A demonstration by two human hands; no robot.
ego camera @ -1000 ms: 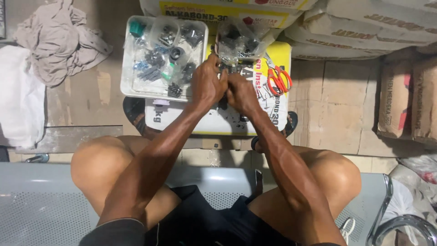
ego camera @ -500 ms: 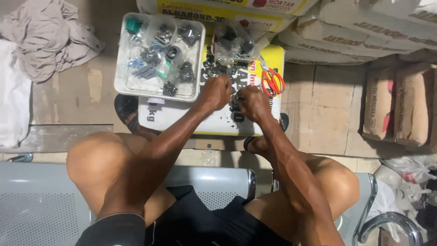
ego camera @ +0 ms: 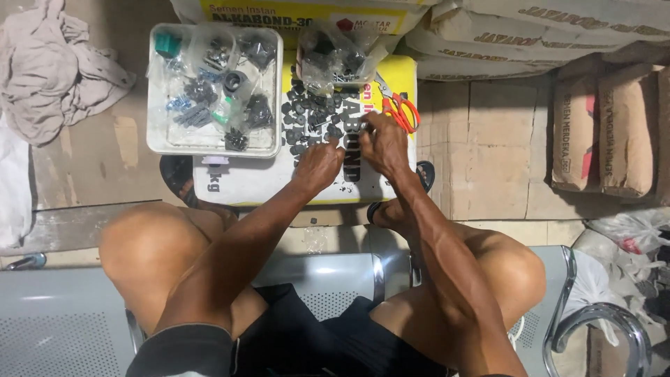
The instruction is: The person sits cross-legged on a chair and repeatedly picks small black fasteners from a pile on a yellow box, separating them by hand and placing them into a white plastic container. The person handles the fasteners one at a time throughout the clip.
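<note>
Pinching at the heap of small black parts, the left hand and right hand work fingertip grips, though what either holds cannot be told. Parts lie loose on a yellow-and-white sack serving as the surface; they look light, hard and easily scattered, best taken singly by the rim. Red-handled scissors and a white tray of bagged fittings sit close beside.

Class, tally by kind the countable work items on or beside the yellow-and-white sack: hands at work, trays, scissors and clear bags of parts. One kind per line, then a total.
Hands: 2, left hand and right hand
White tray: 1
Orange-handled scissors: 1
Clear bag of parts: 1
Total: 5
</note>
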